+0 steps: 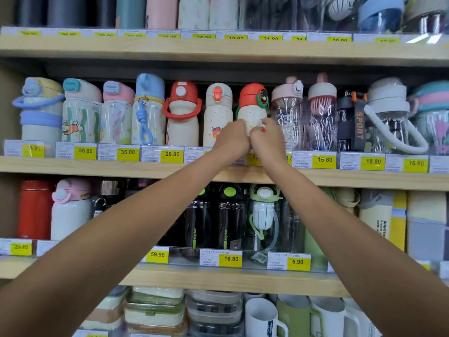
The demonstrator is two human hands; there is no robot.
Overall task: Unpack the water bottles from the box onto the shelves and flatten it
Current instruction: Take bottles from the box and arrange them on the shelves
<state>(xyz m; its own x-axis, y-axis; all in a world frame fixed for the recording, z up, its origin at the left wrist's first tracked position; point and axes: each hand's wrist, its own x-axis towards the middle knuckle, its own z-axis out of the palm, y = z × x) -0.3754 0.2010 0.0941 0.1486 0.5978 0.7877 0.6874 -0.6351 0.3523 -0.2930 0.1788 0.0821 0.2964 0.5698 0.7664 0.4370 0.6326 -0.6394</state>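
Observation:
A cream water bottle with a red-orange lid (252, 110) stands upright on the middle shelf (97, 166), between a cream bottle with a red button (217, 113) and a clear pink-lidded bottle (286, 113). Both my arms reach up to it. My left hand (232, 139) grips its lower left side. My right hand (267, 139) grips its lower right side, fingers curled round the base. The two hands touch each other in front of the bottle and hide its bottom. The box is not in view.
Rows of bottles fill the middle shelf, with yellow price tags along its edge. The lower shelf (218, 276) holds dark bottles and a green one (263, 215). Mugs (262, 317) and food containers sit below. Tall flasks line the top shelf (218, 49).

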